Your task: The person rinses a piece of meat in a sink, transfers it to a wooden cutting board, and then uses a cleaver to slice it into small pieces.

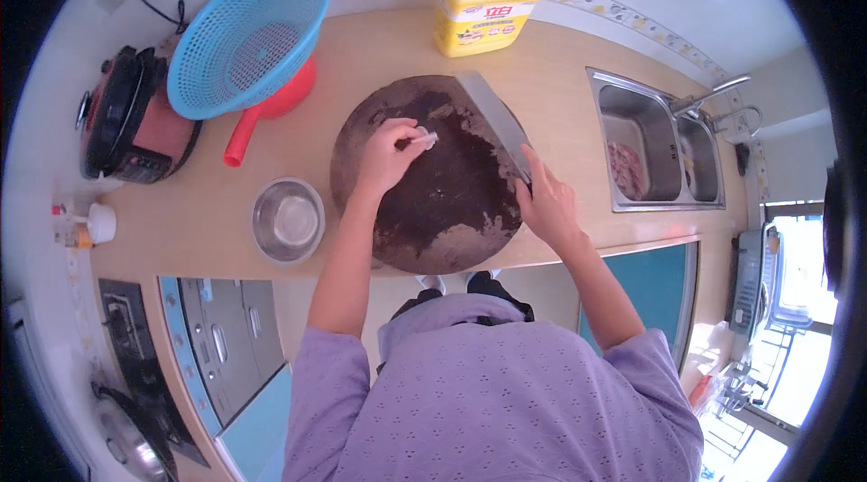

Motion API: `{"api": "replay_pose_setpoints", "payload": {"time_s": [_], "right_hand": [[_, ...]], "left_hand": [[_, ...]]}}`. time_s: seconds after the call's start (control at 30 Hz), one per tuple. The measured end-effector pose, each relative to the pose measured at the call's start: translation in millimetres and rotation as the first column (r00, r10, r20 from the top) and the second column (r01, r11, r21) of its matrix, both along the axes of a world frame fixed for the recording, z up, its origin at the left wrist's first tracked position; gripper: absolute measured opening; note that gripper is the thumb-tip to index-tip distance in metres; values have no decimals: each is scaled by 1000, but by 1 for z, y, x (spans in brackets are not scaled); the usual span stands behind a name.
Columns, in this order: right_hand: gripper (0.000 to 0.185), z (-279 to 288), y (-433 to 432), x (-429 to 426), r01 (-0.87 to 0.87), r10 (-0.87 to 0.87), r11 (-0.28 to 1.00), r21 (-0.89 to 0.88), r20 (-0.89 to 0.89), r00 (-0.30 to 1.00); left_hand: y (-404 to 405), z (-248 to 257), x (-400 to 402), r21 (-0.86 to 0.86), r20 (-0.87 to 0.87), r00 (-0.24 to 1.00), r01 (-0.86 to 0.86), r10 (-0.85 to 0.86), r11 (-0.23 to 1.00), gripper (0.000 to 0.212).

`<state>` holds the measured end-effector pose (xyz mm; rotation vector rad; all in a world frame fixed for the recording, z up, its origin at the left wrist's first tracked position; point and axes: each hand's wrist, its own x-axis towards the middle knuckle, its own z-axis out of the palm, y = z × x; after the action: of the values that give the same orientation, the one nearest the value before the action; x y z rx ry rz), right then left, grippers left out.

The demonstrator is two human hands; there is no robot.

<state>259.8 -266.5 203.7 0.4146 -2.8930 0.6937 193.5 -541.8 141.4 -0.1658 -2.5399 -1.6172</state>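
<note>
Over the left part of a round, dark wet chopping board (447,197), my left hand (389,157) pinches a small pale piece of food (425,139) between thumb and fingers. What food it is, I cannot tell. My right hand (550,203) grips the handle of a kitchen cleaver (493,117) at the board's right edge. Its broad blade slants up and left over the upper right of the board, apart from the pale piece. Most of the cleaver's handle is hidden in my fingers.
A steel bowl (288,220) stands left of the board. Behind it are a red-handled dipper (271,102), a blue plastic colander (250,41) and an electric cooker (139,123). A yellow detergent jug (484,4) stands at the back. Raw meat (624,170) lies in the double sink (660,205).
</note>
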Motion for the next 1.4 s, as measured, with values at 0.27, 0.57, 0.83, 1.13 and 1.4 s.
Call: {"api": "replay_pose_setpoints", "payload": {"time_s": [0.27,0.57,0.83,1.13,1.4], "right_hand": [[58,-58,2,-24,33,-31,974,225,-11,999],[39,-66,-12,-25,-20,21,999,50,-29,999],[42,-34,63,-13,58,-44,959,-277,59,997],[36,-12,354,7,460,-426,768,-446,180,887],[31,-32,525,-16,418,-334,861,-288,300,894]], "left_hand": [[8,7,-29,-513,-108,888,335,-447,790,14],[9,20,-4,-451,-21,950,270,-312,851,13],[98,76,-22,-248,-118,952,247,-282,937,16],[356,40,-62,-234,-75,840,510,-538,828,13],[518,-73,-81,-629,333,759,621,-559,468,15]]}}
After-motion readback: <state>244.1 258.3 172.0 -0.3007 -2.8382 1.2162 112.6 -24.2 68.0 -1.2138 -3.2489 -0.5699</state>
